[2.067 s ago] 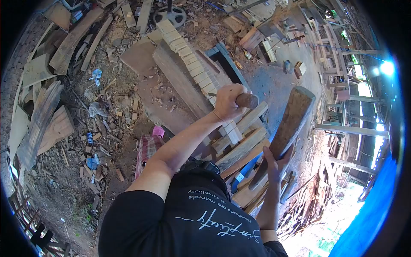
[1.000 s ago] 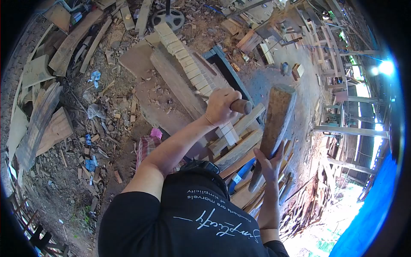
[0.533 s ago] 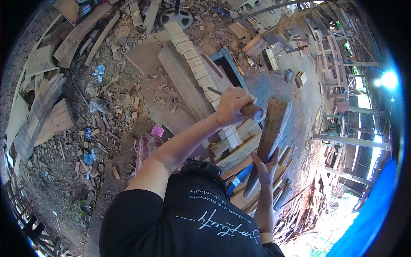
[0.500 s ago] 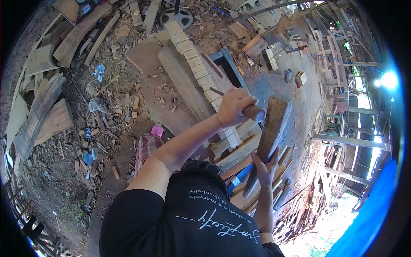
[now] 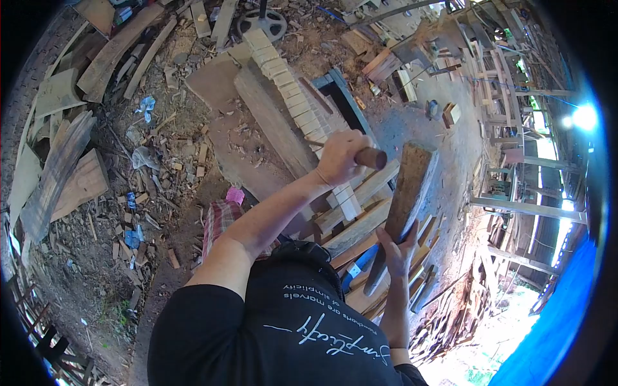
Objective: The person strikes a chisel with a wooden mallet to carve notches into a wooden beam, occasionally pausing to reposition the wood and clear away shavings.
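The wooden mallet (image 5: 405, 193) stands raised in front of the person, its long axis running steeply from the thin handle low down to the broad, flat-ended head up top, which leans a little to the right. The right hand (image 5: 394, 248) has its fingers wrapped around the handle near its lower end. Just left of the mallet's head, not quite touching it, the left hand (image 5: 340, 156) is clenched around one chisel (image 5: 370, 157); its round brown butt points right toward the mallet, and the blade end is hidden behind the fist. Below both hands lies a stack of pale planks (image 5: 360, 212), angled up to the right. Farther off, a single row of small light blocks (image 5: 286, 83) runs along a long dark board (image 5: 270, 122).
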Demonstrator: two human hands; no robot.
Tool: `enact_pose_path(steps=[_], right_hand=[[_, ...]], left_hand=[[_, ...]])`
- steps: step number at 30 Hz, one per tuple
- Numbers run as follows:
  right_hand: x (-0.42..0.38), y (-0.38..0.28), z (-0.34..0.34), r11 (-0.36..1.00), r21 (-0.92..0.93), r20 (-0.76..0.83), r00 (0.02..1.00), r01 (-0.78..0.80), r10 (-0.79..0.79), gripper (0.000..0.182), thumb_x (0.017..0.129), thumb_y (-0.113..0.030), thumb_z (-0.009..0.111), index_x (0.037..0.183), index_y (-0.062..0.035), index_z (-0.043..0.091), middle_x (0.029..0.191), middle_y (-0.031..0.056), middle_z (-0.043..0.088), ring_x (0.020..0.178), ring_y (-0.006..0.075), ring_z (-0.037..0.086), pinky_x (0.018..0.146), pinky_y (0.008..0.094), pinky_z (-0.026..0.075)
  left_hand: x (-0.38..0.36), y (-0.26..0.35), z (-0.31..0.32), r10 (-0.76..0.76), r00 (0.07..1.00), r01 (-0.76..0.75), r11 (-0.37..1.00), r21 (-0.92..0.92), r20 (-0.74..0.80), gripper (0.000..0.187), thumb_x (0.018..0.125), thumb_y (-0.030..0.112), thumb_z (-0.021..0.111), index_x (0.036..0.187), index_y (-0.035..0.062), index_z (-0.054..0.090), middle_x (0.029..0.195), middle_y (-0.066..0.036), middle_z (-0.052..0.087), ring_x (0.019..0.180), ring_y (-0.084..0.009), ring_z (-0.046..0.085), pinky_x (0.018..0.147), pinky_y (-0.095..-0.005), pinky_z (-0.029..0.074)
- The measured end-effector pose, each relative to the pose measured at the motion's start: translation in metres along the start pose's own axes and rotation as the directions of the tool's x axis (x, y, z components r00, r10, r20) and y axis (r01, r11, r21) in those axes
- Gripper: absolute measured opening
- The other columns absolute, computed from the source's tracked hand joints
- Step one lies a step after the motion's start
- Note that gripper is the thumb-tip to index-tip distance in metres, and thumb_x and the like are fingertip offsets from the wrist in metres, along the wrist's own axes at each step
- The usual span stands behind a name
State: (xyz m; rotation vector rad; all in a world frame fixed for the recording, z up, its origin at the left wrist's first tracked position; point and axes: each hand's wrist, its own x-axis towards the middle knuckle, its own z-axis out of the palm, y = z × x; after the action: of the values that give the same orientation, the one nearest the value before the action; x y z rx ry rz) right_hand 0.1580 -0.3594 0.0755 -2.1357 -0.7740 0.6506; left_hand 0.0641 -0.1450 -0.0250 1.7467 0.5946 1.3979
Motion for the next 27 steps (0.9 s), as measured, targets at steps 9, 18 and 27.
enact_pose_path(steps=[9, 18, 27], right_hand=[[0.006, 0.005, 0.002, 1.000, -0.009, 0.002, 1.000, 0.009, -0.009, 0.057, 0.071, -0.016, 0.080, 0.116, -0.0034, 0.048, 0.101, 0.0075, 0.056, 0.094, 0.0187, 0.052, 0.085, 0.0343, 0.042], [0.004, 0.016, 0.006, 0.990, 0.112, 0.014, 0.996, -0.086, 0.085, 0.056, 0.071, -0.013, 0.080, 0.116, -0.0051, 0.048, 0.100, 0.0046, 0.055, 0.093, 0.0160, 0.052, 0.085, 0.0312, 0.041], [0.010, 0.011, -0.003, 0.977, 0.196, -0.003, 0.997, -0.079, 0.081, 0.056, 0.072, -0.008, 0.079, 0.118, -0.0045, 0.047, 0.101, 0.0058, 0.055, 0.086, 0.0143, 0.055, 0.074, 0.0281, 0.046]], left_hand=[[-0.008, -0.067, 0.001, -0.345, 0.863, 0.060, 0.796, 0.603, 0.369, 0.021, 0.073, 0.008, 0.068, 0.093, 0.0134, 0.063, 0.088, -0.010, 0.064, 0.075, -0.0289, 0.067, 0.065, -0.0410, 0.053], [-0.018, -0.097, -0.090, -0.438, 0.862, 0.102, 0.640, 0.762, 0.253, 0.023, 0.071, 0.011, 0.072, 0.093, 0.0113, 0.066, 0.085, -0.012, 0.065, 0.081, -0.0317, 0.066, 0.071, -0.0441, 0.053], [0.022, 0.023, -0.040, -0.092, 0.954, -0.032, 0.916, 0.401, 0.286, 0.031, 0.063, 0.008, 0.073, 0.091, 0.0129, 0.063, 0.080, -0.007, 0.061, 0.082, -0.0294, 0.062, 0.072, -0.0387, 0.048]])
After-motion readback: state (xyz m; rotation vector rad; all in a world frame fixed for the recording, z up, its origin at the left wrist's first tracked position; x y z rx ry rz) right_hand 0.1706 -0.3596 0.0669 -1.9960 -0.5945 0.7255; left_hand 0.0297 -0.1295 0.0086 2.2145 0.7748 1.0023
